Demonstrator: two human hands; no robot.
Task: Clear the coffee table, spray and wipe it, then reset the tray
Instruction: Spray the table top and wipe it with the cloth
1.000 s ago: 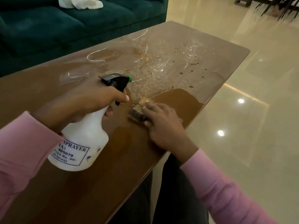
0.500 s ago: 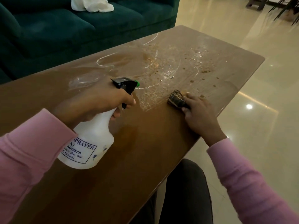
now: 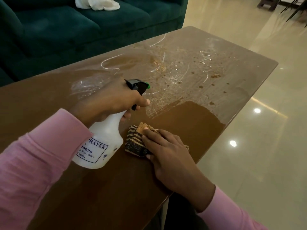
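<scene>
My left hand (image 3: 109,101) grips the neck of a white spray bottle (image 3: 101,143) with a black trigger head and green nozzle, held above the brown coffee table (image 3: 83,188). My right hand (image 3: 167,151) presses a folded striped brown-and-tan cloth (image 3: 135,141) flat onto the table near its right edge, fingers spread over it. Beyond the hands the far half of the tabletop is wet with spray droplets and white streaks. A dry wiped patch lies just ahead of the cloth.
A dark green sofa (image 3: 66,30) runs along the table's far left side, with a white cloth (image 3: 98,3) lying on its seat. Glossy cream floor tiles (image 3: 257,146) lie to the right of the table. Dark furniture legs (image 3: 269,4) stand at the top right.
My right hand slid the cloth out toward the right edge, then back toward me and left, next to the bottle. The left hand with the bottle stayed nearly still.
</scene>
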